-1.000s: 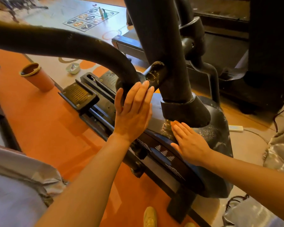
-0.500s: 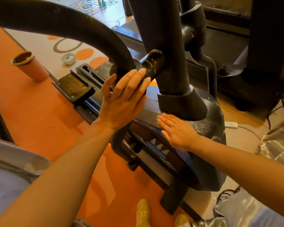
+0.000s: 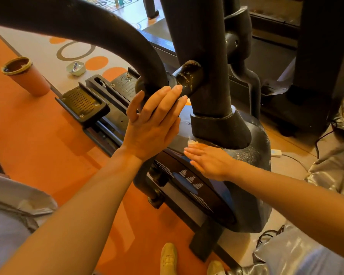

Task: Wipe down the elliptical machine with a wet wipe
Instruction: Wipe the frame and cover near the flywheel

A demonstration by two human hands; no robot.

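Observation:
The black elliptical machine [image 3: 252, 155] fills the middle of the view, its housing speckled with pale marks. My left hand [image 3: 153, 124] lies flat and open against the joint where the thick curved arm [image 3: 107, 30] meets the upright column. My right hand [image 3: 209, 159] presses flat on top of the housing, just below the column's collar. A small pale corner of the wet wipe [image 3: 192, 142] shows at its fingertips; the rest is hidden under the palm.
A foot pedal [image 3: 81, 102] sits on its rail to the left. On the orange floor stand a brown cup [image 3: 26, 76] and a small white dish [image 3: 75, 68]. A white adapter [image 3: 275, 152] and cables [image 3: 326, 133] lie at the right. My shoes [image 3: 168, 257] are below.
My right hand has slid a little leftward along the housing top, and the wipe's corner now shows at its fingertips. My left hand stays against the joint. The view has moved closer.

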